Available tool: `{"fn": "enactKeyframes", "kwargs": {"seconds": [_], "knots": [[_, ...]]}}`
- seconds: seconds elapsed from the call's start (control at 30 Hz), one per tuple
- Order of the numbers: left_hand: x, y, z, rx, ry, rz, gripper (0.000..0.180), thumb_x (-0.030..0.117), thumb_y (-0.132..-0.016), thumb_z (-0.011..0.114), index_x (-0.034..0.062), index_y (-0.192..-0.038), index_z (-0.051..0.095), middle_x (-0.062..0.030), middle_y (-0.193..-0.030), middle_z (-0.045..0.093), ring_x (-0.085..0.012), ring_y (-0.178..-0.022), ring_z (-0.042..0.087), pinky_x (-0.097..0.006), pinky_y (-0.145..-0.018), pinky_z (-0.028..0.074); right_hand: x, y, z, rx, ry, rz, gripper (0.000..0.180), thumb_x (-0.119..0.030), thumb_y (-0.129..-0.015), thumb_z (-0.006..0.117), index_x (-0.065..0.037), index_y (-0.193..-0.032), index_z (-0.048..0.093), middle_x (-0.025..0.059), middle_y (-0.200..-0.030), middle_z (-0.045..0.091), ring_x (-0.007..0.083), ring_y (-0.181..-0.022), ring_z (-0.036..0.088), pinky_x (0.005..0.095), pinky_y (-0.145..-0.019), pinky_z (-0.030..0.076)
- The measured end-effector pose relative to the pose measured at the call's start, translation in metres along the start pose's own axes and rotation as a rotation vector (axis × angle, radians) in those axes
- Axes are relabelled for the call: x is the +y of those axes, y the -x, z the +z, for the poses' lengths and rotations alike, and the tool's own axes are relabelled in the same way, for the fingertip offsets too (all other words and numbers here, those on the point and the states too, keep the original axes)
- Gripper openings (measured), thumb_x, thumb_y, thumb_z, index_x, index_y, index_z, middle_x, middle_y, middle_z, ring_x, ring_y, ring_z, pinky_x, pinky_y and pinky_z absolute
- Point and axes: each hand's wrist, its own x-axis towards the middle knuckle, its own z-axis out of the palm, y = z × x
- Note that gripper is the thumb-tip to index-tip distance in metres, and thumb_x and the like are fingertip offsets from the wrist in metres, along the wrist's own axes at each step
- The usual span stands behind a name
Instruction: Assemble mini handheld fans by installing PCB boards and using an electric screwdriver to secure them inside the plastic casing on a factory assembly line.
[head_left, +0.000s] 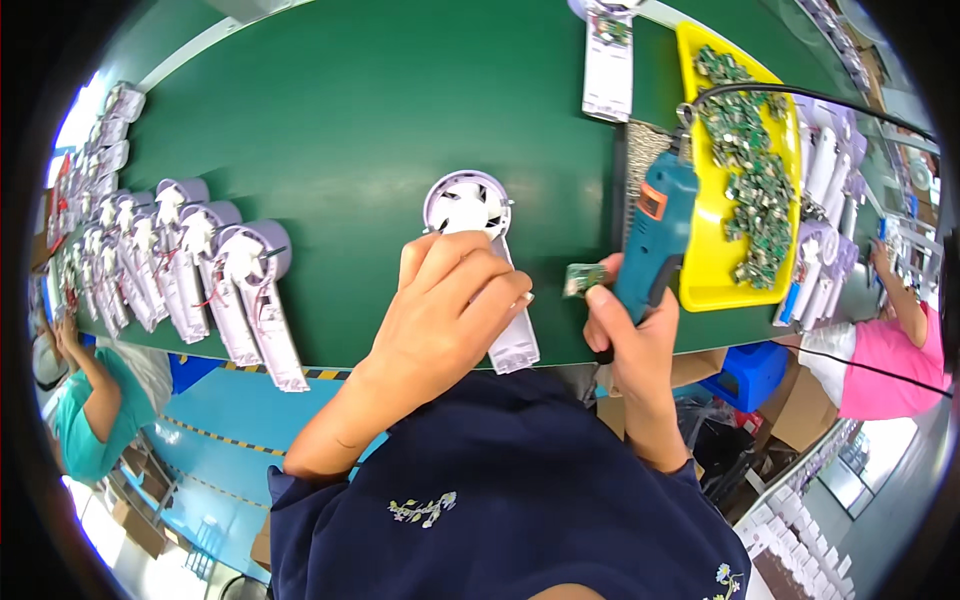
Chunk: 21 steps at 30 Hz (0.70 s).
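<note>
Left hand (432,315): curled over the middle of a fan unit, gripping it about the neck, fingertips reaching the handle's right edge.
Fan unit (515,345): directly under the left hand at the centre of the frame, its round lavender head showing above the knuckles and its pale handle sticking out below, toward the counter's near edge.
Right hand (645,345): closed, right of centre, pinching a circuit board with thumb and finger while also holding a power driver.
Circuit board (582,281): small and green, jutting left from the right hand's fingertips, apart from the fan unit.
Power driver (658,215): teal, slanting up and right from the right hand, cord at its top.
Yellow tray (725,297): just right of the driver, heaped with green boards (750,180).
Green counter (350,120): more fan units (195,235) stand crowded along the frame's left; another (606,85) lies at the upper right.
</note>
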Motion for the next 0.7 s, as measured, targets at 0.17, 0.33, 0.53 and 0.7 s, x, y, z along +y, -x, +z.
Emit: {"fn": "enactKeyframes", "kwargs": {"seconds": [0.17,0.33,0.53,0.7], "knots": [[0.008,-0.003,0.022,0.176,0.066,-0.008,0.022,0.004,-0.067,0.077,0.0080,-0.087,0.067,-0.0022,-0.089,0.060,-0.0232,-0.097,0.058,-0.039,-0.083,0.041,0.004,0.005,-0.004,0.045,0.046,-0.006,0.017,0.002,-0.088,0.068,-0.001,-0.103,0.059,0.0002,-0.070,0.058,0.0045,-0.050,0.050,0.0206,-0.045,0.037],[0.007,0.008,0.027,0.408,0.244,-0.345,0.017,-0.006,-0.077,0.075,0.0019,-0.090,0.067,-0.0071,-0.089,0.063,-0.0205,-0.075,0.059,-0.030,-0.065,0.048,0.003,0.009,0.009,0.088,0.006,0.001,0.014,0.000,-0.089,0.068,-0.002,-0.100,0.060,-0.0013,-0.068,0.057,0.0038,-0.050,0.049,0.0205,-0.045,0.036],[0.008,0.015,0.030,0.381,0.652,-0.675,0.008,-0.003,-0.091,0.066,-0.0021,-0.096,0.059,-0.0083,-0.092,0.062,-0.0115,-0.076,0.062,-0.023,-0.062,0.053,-0.003,0.008,0.028,0.018,0.058,0.093,0.013,-0.004,-0.089,0.071,-0.003,-0.098,0.061,-0.0030,-0.067,0.056,0.0024,-0.050,0.048,0.0202,-0.044,0.036],[0.002,0.015,0.025,0.212,0.615,-0.653,0.009,-0.003,-0.091,0.066,-0.0027,-0.095,0.059,-0.0070,-0.089,0.063,-0.0122,-0.072,0.064,-0.024,-0.061,0.054,-0.001,0.012,0.043,0.029,0.212,0.016,0.009,-0.002,-0.091,0.067,0.000,-0.098,0.062,0.0009,-0.069,0.059,0.0058,-0.051,0.051,0.0213,-0.047,0.037]]}}
